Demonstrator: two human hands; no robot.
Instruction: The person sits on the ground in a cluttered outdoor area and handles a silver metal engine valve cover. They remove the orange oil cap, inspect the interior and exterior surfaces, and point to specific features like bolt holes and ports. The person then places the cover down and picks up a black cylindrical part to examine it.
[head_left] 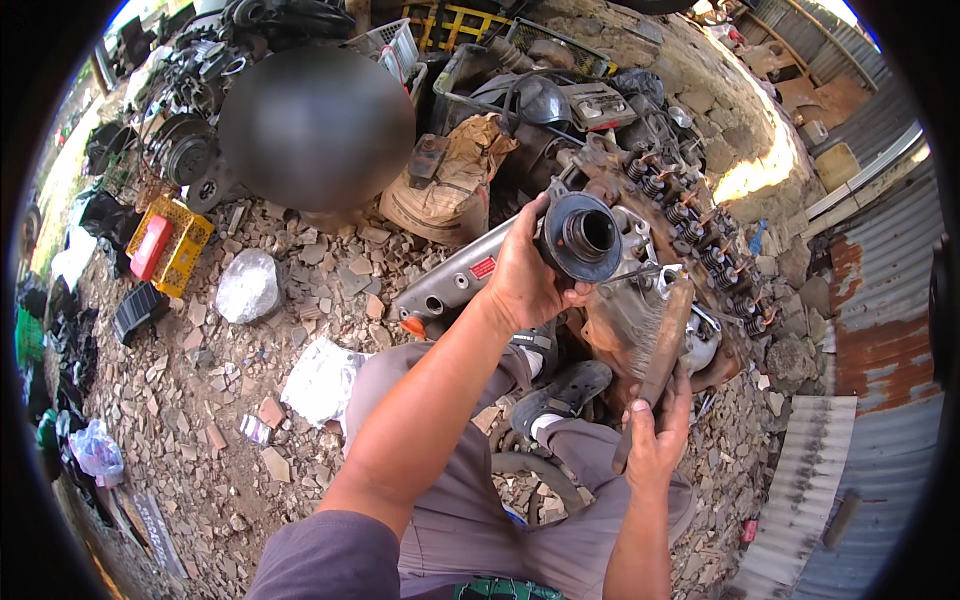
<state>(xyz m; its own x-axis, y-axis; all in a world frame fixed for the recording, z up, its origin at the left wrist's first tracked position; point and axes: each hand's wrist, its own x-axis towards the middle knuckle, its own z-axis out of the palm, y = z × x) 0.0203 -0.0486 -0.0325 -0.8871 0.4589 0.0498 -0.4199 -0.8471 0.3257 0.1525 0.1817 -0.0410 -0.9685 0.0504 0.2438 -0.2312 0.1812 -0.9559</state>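
My left hand (pixel 527 270) is closed round a dark, round flanged part (pixel 583 240) with a hollow round opening that faces me. In my right hand (pixel 655 440) is a wire brush (pixel 660 355), gripped by its worn wooden back. Its bristles point left, below the flanged part and apart from it. Behind my left hand lies a long silver metal cover (pixel 455 278) with a red label and round holes. Beyond the brush sits a greasy engine part (pixel 610 335) with a row of springs (pixel 712 255) along it. My left fingers hide part of the flanged piece.
Broken stone and tile rubble (pixel 250 420) covers the ground. A brown sack (pixel 445 190) and crates of metal parts stand ahead. A yellow crate (pixel 180 235) and white plastic bags (pixel 322 385) are at left. Corrugated metal sheets (pixel 885 350) edge the right side. My feet are below the engine part.
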